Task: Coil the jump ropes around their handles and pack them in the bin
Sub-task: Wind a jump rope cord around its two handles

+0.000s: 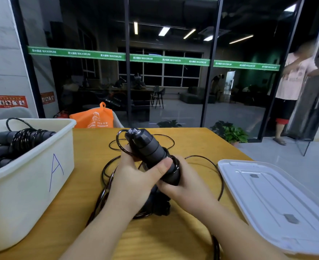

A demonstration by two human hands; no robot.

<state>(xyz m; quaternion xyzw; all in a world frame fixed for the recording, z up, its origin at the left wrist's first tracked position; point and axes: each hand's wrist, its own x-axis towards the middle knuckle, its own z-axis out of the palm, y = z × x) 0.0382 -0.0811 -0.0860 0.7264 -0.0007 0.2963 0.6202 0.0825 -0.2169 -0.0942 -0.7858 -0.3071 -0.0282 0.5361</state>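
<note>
handles: pair of black jump-rope handles held together mid-frame, tips pointing up toward 11 o'clock. prob kept side by side so the cord can wrap both at once

left hand: left hand is wrapped round the lower half of the handles, thumb pressed across the front. looks like the anchor hand, keeps the bundle from twisting

right hand: right hand sits at 4 o'clock of the handles, fingers curled under the butt end where a turn of cord crosses. it's touching the cord there, but can't tell if it's really pinching it or just guiding

rope: loose black cord sprawls in big loops on the wooden table, from 12 o'clock behind the handles round to 5 o'clock, one strand trailing off the near edge. only a turn or so on the handles afaict, so coiling is barely started imo

bin: white bin w/ a blue "A" at 9 o'clock, on the table edge, well apart from the hands. already has coiled ropes inside, so it's the drop spot, close enough for a short reach left

lid: white lid lies flat at 3 o'clock, parked out of the way so the bin is open

bg: orange bag behind the bin at 11, a person stands by the glass door at 2 o'clock
</note>
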